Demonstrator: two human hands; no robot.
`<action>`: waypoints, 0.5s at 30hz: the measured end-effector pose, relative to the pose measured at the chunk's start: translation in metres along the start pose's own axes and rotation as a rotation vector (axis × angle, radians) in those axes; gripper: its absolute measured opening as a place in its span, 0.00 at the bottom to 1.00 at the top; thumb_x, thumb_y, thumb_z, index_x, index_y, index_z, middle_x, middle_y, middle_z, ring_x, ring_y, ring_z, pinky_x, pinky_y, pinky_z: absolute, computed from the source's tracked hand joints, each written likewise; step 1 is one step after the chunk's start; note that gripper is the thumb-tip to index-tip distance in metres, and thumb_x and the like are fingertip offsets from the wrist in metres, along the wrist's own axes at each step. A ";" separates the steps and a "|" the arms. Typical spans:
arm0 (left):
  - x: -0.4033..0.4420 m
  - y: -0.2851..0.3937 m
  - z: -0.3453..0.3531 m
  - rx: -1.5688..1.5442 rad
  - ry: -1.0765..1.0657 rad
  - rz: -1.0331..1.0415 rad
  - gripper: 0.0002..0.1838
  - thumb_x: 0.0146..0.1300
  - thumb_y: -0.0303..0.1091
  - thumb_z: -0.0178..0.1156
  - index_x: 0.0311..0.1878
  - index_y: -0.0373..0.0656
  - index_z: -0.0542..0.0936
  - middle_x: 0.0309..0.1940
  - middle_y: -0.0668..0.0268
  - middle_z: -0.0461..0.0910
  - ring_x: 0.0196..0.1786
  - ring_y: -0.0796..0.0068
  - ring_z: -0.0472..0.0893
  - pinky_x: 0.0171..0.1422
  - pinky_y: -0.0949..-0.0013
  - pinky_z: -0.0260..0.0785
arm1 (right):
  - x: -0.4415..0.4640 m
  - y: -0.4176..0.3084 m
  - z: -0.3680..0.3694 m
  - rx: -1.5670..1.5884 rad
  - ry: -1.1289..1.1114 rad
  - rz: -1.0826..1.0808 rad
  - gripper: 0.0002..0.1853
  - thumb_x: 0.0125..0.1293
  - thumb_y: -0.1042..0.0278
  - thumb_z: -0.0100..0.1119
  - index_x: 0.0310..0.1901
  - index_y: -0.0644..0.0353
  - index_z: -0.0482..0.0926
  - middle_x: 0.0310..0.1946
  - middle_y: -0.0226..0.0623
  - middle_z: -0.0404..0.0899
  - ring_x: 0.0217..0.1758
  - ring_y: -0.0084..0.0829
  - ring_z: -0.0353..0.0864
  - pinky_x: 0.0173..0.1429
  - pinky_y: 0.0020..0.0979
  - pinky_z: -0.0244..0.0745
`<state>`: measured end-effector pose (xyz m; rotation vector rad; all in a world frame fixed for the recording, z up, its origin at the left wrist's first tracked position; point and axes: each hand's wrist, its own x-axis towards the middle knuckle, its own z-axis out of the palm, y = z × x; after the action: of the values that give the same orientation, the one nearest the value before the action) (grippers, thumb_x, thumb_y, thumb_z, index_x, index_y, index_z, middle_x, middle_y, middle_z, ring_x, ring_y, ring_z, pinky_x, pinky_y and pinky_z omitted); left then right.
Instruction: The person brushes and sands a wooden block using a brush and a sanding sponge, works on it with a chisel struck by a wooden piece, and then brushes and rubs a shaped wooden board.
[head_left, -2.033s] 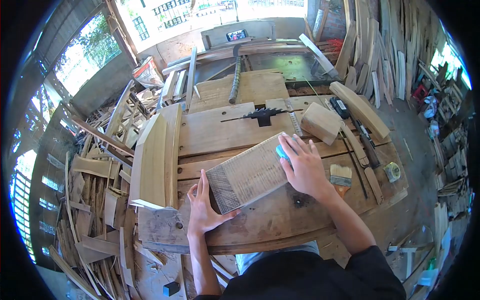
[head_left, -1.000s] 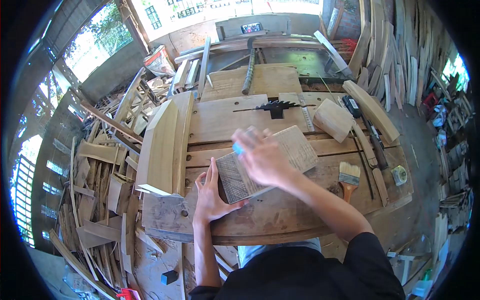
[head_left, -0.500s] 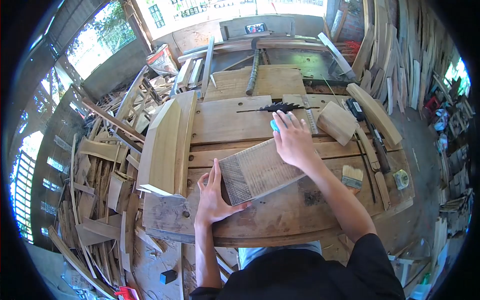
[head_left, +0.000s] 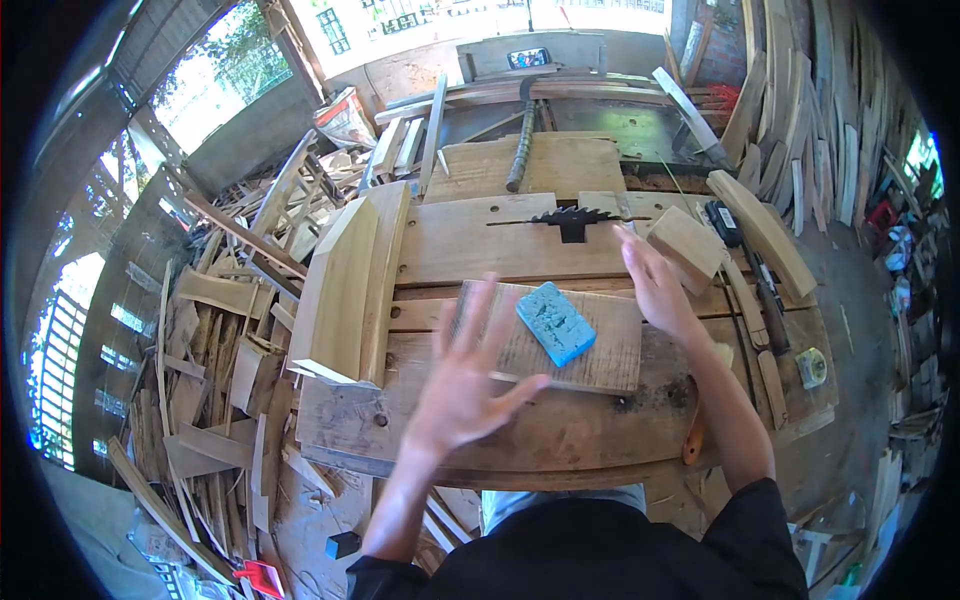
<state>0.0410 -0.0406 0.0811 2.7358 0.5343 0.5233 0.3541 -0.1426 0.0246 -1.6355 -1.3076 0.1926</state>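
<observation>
On the counter (head_left: 345, 425), the board (head_left: 617, 345) lies flat, near the person's side, with the blue block resting on top. The board seems stiff and of moderate weight, hardly fragile; its grain looks dry and rough, so it should not slip much, and the best hold is probably across its two long edges or at its ends. The left hand (head_left: 463, 385), blurred, has its fingers spread apart in front of the board's left part; whether it touches the wood, one cannot tell. The right hand (head_left: 655, 285) is beside the board's right end, its fingers stretched out, with nothing visible in the grasp. The blue block (head_left: 556, 323) looks light and perhaps a little crumbly, for its face is pitted; one may take it gently by its opposite sides. Half a second ago, the right hand had this block at the far edge, and the left hand clasped the striped end; now the block is released and the board lies straighter.
</observation>
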 end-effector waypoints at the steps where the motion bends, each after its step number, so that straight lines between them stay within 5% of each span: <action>1: 0.008 0.017 0.015 0.012 0.006 0.034 0.60 0.68 0.66 0.68 0.89 0.43 0.50 0.89 0.45 0.45 0.91 0.47 0.46 0.91 0.39 0.32 | -0.004 0.008 -0.002 0.002 0.056 0.067 0.26 0.88 0.54 0.46 0.74 0.66 0.74 0.74 0.58 0.75 0.80 0.52 0.73 0.83 0.41 0.65; 3: 0.027 0.037 0.043 0.026 0.017 0.068 0.54 0.72 0.62 0.66 0.88 0.42 0.54 0.88 0.44 0.49 0.90 0.46 0.49 0.91 0.39 0.36 | -0.016 0.009 0.003 -0.025 0.028 0.060 0.24 0.87 0.58 0.49 0.72 0.67 0.76 0.72 0.58 0.77 0.79 0.51 0.74 0.82 0.42 0.66; 6: 0.056 0.042 0.086 0.105 0.088 0.078 0.45 0.76 0.54 0.61 0.82 0.27 0.62 0.82 0.40 0.62 0.87 0.44 0.58 0.90 0.42 0.45 | -0.021 0.008 -0.002 -0.069 -0.062 0.020 0.24 0.83 0.60 0.55 0.71 0.68 0.78 0.70 0.58 0.79 0.78 0.50 0.76 0.81 0.42 0.68; 10: 0.068 0.054 0.096 0.105 0.033 0.162 0.40 0.77 0.46 0.61 0.80 0.26 0.64 0.82 0.42 0.64 0.87 0.44 0.58 0.90 0.41 0.45 | -0.020 -0.010 -0.037 -0.041 -0.363 -0.021 0.31 0.76 0.54 0.66 0.72 0.67 0.77 0.71 0.57 0.79 0.77 0.47 0.77 0.82 0.42 0.68; 15: 0.039 0.075 0.078 -0.049 -0.130 0.302 0.39 0.76 0.45 0.63 0.81 0.31 0.66 0.82 0.45 0.66 0.86 0.48 0.62 0.90 0.42 0.47 | -0.022 -0.006 -0.053 -0.014 -0.352 0.068 0.32 0.71 0.59 0.71 0.73 0.64 0.78 0.70 0.53 0.81 0.76 0.43 0.78 0.81 0.40 0.68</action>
<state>0.1289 -0.1084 0.0502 2.7926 0.0746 0.4168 0.3750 -0.1920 0.0457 -1.7111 -1.5171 0.5333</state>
